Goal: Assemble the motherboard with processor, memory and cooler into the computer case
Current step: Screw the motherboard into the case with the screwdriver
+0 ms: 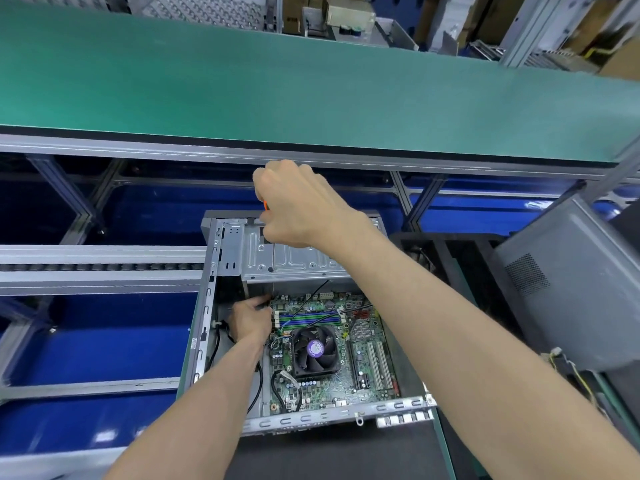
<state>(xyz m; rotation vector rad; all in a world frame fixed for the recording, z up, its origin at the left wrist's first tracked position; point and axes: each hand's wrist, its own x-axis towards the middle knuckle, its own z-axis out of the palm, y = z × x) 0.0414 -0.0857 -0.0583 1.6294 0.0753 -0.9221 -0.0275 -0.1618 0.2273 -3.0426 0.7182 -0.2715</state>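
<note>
Motherboard [332, 355] lies in open case [207, 306], cooler [314, 349] fan fitted. Right hand [298, 206] raised, fingers clenched on orange-handled screwdriver [265, 205]; left hand [250, 320] at board's corner, grasp indeterminate.

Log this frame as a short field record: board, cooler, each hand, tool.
board: motherboard lies inside the open computer case
cooler: fan cooler sits on the board
left hand: left hand at the board's left edge, fingers curled; grip unclear
right hand: right hand raised, gripping a screwdriver that points down
tool tip: hidden
</note>
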